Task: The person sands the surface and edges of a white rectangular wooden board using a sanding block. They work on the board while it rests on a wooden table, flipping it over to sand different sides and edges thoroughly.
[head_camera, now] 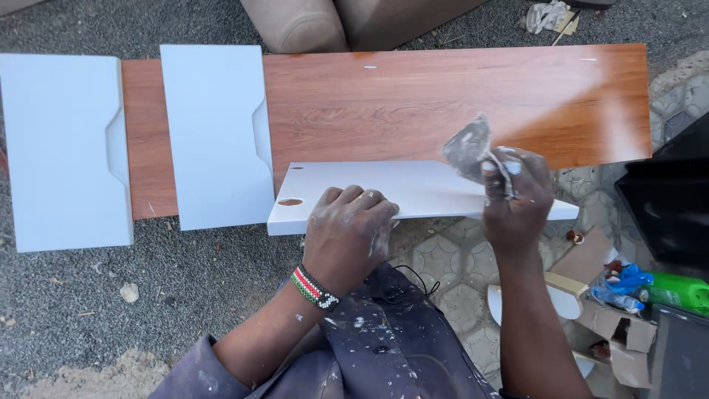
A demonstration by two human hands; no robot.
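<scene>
A narrow white painted board point(399, 188) lies across the front of a long reddish wood-grain panel point(443, 100). My left hand point(347, 229), dusted with white and wearing a beaded wristband, presses down on the board's near edge with fingers curled. My right hand point(517, 196) pinches a folded, worn piece of grey sandpaper point(469, 148) just above the board's right part. Two drill holes show near the board's left end.
Two white panels with notched edges point(66, 151) point(218, 137) lie on the left, partly on the wood panel. Cardboard scraps, a green bottle point(683, 290) and blue plastic sit at the right. A black box point(668, 199) stands right. Gravel and patterned paving lie below.
</scene>
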